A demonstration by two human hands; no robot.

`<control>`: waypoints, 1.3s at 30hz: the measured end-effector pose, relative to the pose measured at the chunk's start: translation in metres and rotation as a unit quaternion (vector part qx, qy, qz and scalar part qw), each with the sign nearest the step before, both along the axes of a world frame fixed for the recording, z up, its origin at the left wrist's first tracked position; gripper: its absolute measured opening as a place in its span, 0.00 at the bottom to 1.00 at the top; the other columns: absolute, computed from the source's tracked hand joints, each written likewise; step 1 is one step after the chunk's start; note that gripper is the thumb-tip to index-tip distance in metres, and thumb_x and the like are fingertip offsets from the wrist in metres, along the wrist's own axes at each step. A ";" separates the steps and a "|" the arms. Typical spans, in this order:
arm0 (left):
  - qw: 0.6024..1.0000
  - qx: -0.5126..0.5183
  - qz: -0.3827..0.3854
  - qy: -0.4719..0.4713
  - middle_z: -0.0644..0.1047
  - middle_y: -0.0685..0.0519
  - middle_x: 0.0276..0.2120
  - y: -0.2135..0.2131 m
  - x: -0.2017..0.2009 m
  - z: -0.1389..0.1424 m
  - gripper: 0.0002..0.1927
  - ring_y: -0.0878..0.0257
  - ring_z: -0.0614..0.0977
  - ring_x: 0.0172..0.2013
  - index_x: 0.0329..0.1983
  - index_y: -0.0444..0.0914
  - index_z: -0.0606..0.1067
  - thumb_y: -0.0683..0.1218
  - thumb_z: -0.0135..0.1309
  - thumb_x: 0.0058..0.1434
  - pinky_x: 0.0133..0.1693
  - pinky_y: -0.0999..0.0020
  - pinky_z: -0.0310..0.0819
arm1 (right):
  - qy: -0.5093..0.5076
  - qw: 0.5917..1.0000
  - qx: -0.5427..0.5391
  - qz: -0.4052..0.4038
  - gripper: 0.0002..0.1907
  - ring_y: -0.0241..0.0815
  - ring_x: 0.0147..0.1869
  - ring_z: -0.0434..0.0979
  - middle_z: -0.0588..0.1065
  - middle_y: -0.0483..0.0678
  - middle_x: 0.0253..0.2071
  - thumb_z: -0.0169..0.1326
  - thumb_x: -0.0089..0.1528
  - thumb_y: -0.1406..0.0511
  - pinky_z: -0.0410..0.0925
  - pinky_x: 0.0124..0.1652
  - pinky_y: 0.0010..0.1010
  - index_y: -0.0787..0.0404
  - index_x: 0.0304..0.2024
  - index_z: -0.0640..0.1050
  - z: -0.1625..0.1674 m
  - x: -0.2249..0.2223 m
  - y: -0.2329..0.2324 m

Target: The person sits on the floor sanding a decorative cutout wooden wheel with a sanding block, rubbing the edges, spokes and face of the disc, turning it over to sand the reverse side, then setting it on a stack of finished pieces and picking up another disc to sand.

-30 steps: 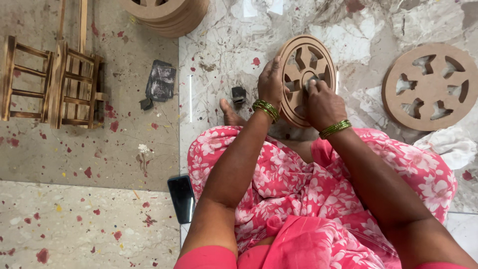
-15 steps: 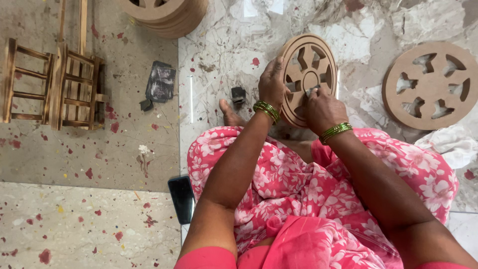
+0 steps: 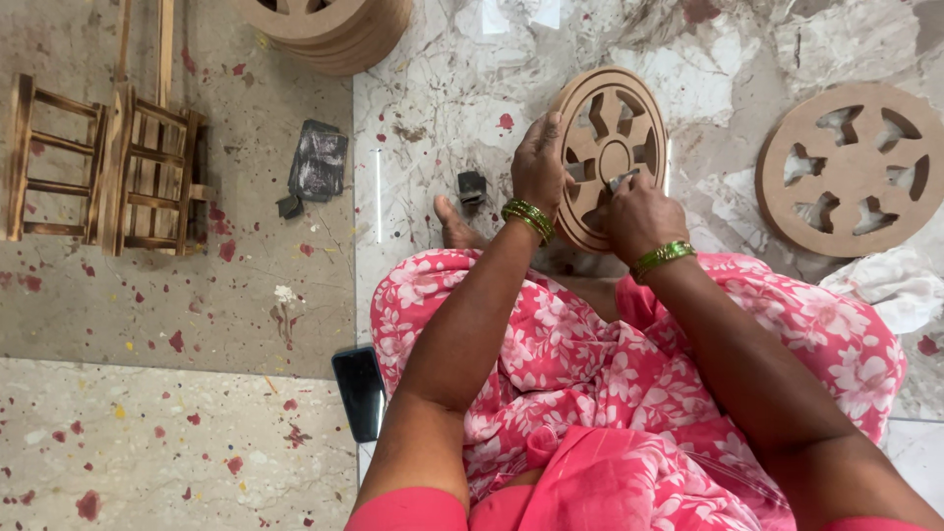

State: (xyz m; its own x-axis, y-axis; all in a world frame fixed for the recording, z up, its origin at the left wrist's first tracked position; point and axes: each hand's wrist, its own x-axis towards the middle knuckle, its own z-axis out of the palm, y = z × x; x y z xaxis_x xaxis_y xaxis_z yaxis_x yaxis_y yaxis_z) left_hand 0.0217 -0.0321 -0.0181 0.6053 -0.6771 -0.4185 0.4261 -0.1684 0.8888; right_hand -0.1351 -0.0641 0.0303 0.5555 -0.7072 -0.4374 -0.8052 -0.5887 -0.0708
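Workpiece: a round wooden disc with cut-outs (image 3: 612, 147) is stood on edge on the marble floor (image 3: 442, 118), just beyond the knees.
Left hand (image 3: 539, 165): closed around the disc's left rim, steadying it.
Right hand (image 3: 641, 214): fingers pinched on a small grey abrasive piece (image 3: 622, 180), pressed into a cut-out.
Technique: the rim is best kept braced; short, even strokes along each cut-out edge are advised.
Nearby: a second disc (image 3: 854, 167) lies flat at the right.
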 end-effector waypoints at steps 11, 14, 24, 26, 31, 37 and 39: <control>1.000 -0.019 0.000 -0.008 0.80 0.52 0.30 0.003 -0.001 0.011 0.31 0.70 0.72 0.16 0.60 0.36 0.77 0.63 0.49 0.68 0.19 0.73 0.72 | -0.065 0.995 -0.082 -0.004 0.25 0.53 0.45 0.81 0.73 0.59 0.51 0.55 0.61 0.64 0.76 0.40 0.41 0.71 0.58 0.72 -0.001 0.013 -0.019; 1.000 -0.016 -0.004 0.003 0.80 0.52 0.30 0.002 -0.001 0.012 0.31 0.69 0.72 0.15 0.60 0.36 0.76 0.63 0.49 0.67 0.19 0.73 0.72 | 0.015 0.999 -0.017 -0.024 0.18 0.52 0.45 0.82 0.73 0.59 0.51 0.52 0.66 0.62 0.77 0.40 0.41 0.68 0.54 0.75 0.005 0.009 -0.011; 0.999 -0.020 0.024 0.042 0.80 0.50 0.33 0.000 -0.002 -0.004 0.31 0.66 0.73 0.15 0.61 0.34 0.73 0.62 0.42 0.70 0.18 0.72 0.71 | -0.150 0.984 -0.092 0.011 0.17 0.55 0.44 0.81 0.74 0.59 0.51 0.49 0.71 0.64 0.75 0.36 0.44 0.70 0.58 0.73 0.004 0.013 -0.008; 0.998 -0.033 0.026 0.053 0.80 0.51 0.35 -0.001 -0.002 -0.005 0.30 0.66 0.74 0.18 0.61 0.34 0.73 0.61 0.43 0.70 0.19 0.71 0.72 | -0.109 0.990 -0.085 -0.006 0.21 0.56 0.44 0.81 0.74 0.59 0.50 0.53 0.63 0.63 0.75 0.37 0.44 0.70 0.55 0.73 0.002 0.014 -0.019; 0.998 -0.048 0.014 0.042 0.80 0.49 0.35 -0.001 -0.001 -0.005 0.31 0.67 0.74 0.18 0.61 0.32 0.74 0.62 0.42 0.72 0.19 0.72 0.71 | 0.010 0.999 -0.011 -0.029 0.16 0.53 0.44 0.82 0.74 0.59 0.51 0.49 0.69 0.62 0.76 0.39 0.42 0.67 0.52 0.76 0.003 0.007 -0.010; 0.998 -0.041 0.012 0.038 0.80 0.51 0.36 -0.001 -0.001 -0.005 0.31 0.67 0.75 0.19 0.61 0.33 0.73 0.62 0.41 0.71 0.19 0.71 0.72 | -0.127 0.986 -0.091 0.061 0.18 0.53 0.41 0.81 0.75 0.57 0.49 0.49 0.69 0.65 0.76 0.35 0.41 0.70 0.58 0.73 -0.005 0.000 0.005; 0.998 -0.047 0.018 0.042 0.80 0.53 0.40 0.000 0.000 -0.003 0.30 0.70 0.79 0.24 0.62 0.33 0.73 0.61 0.43 0.72 0.21 0.70 0.74 | -0.164 0.972 -0.153 0.075 0.22 0.52 0.42 0.81 0.74 0.58 0.47 0.52 0.67 0.65 0.76 0.32 0.38 0.73 0.60 0.73 -0.010 0.007 -0.004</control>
State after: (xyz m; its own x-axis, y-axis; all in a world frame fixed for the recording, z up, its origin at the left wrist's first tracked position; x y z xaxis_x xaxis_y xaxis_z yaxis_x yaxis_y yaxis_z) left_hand 0.0212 -0.0325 -0.0215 0.5956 -0.6944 -0.4039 0.5039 -0.0686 0.8610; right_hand -0.1284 -0.0678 0.0199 0.7371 -0.6758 -0.0009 -0.6716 -0.7323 -0.1124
